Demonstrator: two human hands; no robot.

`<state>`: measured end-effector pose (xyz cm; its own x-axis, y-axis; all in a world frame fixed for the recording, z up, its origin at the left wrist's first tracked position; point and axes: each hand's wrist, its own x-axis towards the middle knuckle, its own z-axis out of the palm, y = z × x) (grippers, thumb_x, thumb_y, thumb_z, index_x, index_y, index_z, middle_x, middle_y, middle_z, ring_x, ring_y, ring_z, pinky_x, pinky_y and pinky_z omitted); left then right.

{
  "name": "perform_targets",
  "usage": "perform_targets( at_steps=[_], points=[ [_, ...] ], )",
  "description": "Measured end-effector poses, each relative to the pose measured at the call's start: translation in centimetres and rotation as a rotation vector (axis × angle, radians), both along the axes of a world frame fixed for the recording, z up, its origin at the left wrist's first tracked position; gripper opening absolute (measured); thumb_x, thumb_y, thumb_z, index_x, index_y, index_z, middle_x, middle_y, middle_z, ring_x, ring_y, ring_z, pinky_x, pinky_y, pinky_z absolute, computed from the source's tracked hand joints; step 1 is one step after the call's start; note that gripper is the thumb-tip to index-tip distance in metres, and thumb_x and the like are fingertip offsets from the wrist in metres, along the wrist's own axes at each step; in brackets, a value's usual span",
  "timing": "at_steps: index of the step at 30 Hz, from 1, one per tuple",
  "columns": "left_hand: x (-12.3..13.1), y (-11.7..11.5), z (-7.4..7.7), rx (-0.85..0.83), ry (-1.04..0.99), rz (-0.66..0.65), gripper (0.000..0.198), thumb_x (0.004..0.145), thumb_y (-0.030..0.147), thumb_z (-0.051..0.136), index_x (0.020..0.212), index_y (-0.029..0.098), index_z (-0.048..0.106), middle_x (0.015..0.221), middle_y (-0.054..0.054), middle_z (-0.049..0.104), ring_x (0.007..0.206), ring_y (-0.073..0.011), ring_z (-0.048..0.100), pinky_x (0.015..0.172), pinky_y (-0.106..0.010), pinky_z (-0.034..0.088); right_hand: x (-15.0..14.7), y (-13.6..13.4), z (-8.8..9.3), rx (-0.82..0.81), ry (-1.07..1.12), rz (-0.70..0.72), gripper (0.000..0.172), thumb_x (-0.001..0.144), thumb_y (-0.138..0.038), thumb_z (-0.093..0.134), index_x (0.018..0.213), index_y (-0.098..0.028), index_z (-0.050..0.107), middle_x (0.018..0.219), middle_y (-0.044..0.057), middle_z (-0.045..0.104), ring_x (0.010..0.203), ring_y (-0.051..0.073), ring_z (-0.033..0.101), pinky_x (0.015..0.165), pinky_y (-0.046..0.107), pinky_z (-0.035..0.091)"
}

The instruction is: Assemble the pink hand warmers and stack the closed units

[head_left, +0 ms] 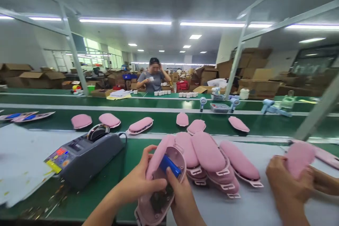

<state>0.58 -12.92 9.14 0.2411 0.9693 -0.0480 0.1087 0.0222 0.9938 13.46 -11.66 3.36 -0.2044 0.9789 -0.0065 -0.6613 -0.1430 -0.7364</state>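
My left hand grips one side of an opened pink plastic casing, fingers around its padded pink cover, which stands tilted away from the shell. My right hand holds the opposite side from below, thumb against a blue cylindrical battery inside the shell. Dark parts show in the lower end of the shell, partly behind my left thumb. Just beyond my hands lies a pile of pink casings with white strap loops at their ends.
At left stands a grey tape dispenser with a red display. More pink casings lie along the green conveyor belt. At far right, another person's hands hold a pink piece. A co-worker sits across the line.
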Motion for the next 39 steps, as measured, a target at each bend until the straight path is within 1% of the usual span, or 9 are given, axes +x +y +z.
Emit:
perform_targets(
  at_steps=[5, 12, 17, 22, 26, 29, 33, 36, 39],
  points=[
    [-2.3, 0.0, -0.9, -0.197, -0.292, 0.027, 0.089, 0.068, 0.037, 0.076, 0.133, 0.028, 0.015, 0.121, -0.008, 0.055, 0.113, -0.0261, 0.057, 0.098, -0.041, 0.043, 0.3, 0.6, -0.8, -0.223, -0.079, 0.098, 0.085, 0.058, -0.046, 0.083, 0.129, -0.016, 0.047, 0.112, 0.012, 0.069, 0.103, 0.033, 0.065, 0.09, 0.046, 0.05],
    [-3.6, -0.8, -3.6, -0.252, -0.418, -0.109, 0.096, 0.065, 0.035, 0.078, 0.141, 0.028, 0.02, 0.132, -0.008, 0.052, 0.122, -0.0293, 0.05, 0.1, -0.042, 0.039, 1.8, 1.0, -2.1, -0.066, -0.514, -0.023, 0.081, 0.068, -0.05, 0.074, 0.135, -0.02, 0.041, 0.126, 0.009, 0.061, 0.119, 0.028, 0.053, 0.103, 0.044, 0.039],
    [-3.4, -0.8, -5.9, -0.284, -0.452, -0.099, 0.092, 0.066, 0.04, 0.077, 0.144, 0.029, 0.029, 0.136, -0.005, 0.051, 0.127, -0.0286, 0.045, 0.102, -0.036, 0.037, 1.9, 0.3, -3.4, -0.159, -0.558, -0.067, 0.076, 0.072, -0.057, 0.068, 0.135, -0.024, 0.041, 0.128, 0.006, 0.06, 0.117, 0.026, 0.054, 0.099, 0.039, 0.043],
    [-3.2, -0.1, -7.3, -0.391, -0.524, -0.192, 0.097, 0.06, 0.026, 0.081, 0.144, 0.028, 0.032, 0.134, -0.006, 0.055, 0.123, -0.0305, 0.05, 0.102, -0.041, 0.039, 3.2, -0.4, -2.3, -0.173, -0.563, -0.021, 0.076, 0.073, -0.053, 0.068, 0.137, -0.025, 0.039, 0.134, 0.006, 0.055, 0.124, 0.024, 0.049, 0.105, 0.038, 0.039],
    [-3.2, -0.1, -7.7, -0.443, -0.563, -0.208, 0.091, 0.061, 0.032, 0.08, 0.141, 0.025, 0.037, 0.135, -0.008, 0.054, 0.128, -0.0328, 0.046, 0.105, -0.043, 0.037, 4.5, -1.4, -1.3, -0.166, -0.508, 0.086, 0.08, 0.076, -0.043, 0.068, 0.143, -0.032, 0.025, 0.142, 0.002, 0.046, 0.128, 0.019, 0.046, 0.108, 0.036, 0.035],
    [-3.0, -0.3, -7.1, -0.37, -0.41, -0.237, 0.1, 0.06, 0.03, 0.081, 0.145, 0.03, 0.029, 0.143, -0.004, 0.046, 0.132, -0.0315, 0.04, 0.107, -0.041, 0.036, 4.8, -2.4, -1.8, -0.16, -0.54, 0.075, 0.081, 0.077, -0.039, 0.068, 0.143, -0.034, 0.02, 0.146, 0.002, 0.041, 0.13, 0.018, 0.043, 0.11, 0.036, 0.033],
    [-2.1, -0.8, -5.8, -0.223, 0.092, -0.252, 0.105, 0.059, 0.022, 0.08, 0.146, 0.035, 0.022, 0.147, -0.001, 0.037, 0.13, -0.028, 0.04, 0.109, -0.038, 0.033, 4.9, -3.6, -2.6, -0.141, -0.753, -0.096, 0.072, 0.079, -0.041, 0.065, 0.139, -0.032, 0.026, 0.148, 0.007, 0.034, 0.128, 0.022, 0.044, 0.101, 0.037, 0.044],
    [-1.1, -0.8, -5.4, -0.122, 0.259, -0.234, 0.105, 0.058, 0.018, 0.078, 0.145, 0.036, 0.022, 0.147, -0.002, 0.032, 0.132, -0.0278, 0.035, 0.108, -0.037, 0.033, 5.3, -3.8, -2.6, -0.196, -0.891, -0.118, 0.079, 0.075, -0.042, 0.068, 0.141, -0.029, 0.026, 0.135, 0.012, 0.049, 0.11, 0.026, 0.058, 0.081, 0.036, 0.054],
    [-0.4, -0.1, -5.1, -0.106, 0.345, -0.233, 0.104, 0.057, 0.02, 0.078, 0.145, 0.037, 0.024, 0.143, -0.003, 0.034, 0.127, -0.0279, 0.04, 0.102, -0.035, 0.04, 5.5, -3.6, -2.6, -0.292, -0.795, -0.012, 0.087, 0.075, -0.044, 0.069, 0.144, -0.029, 0.018, 0.102, 0.008, 0.066, 0.08, 0.021, 0.066, 0.064, 0.031, 0.054]
  ],
)
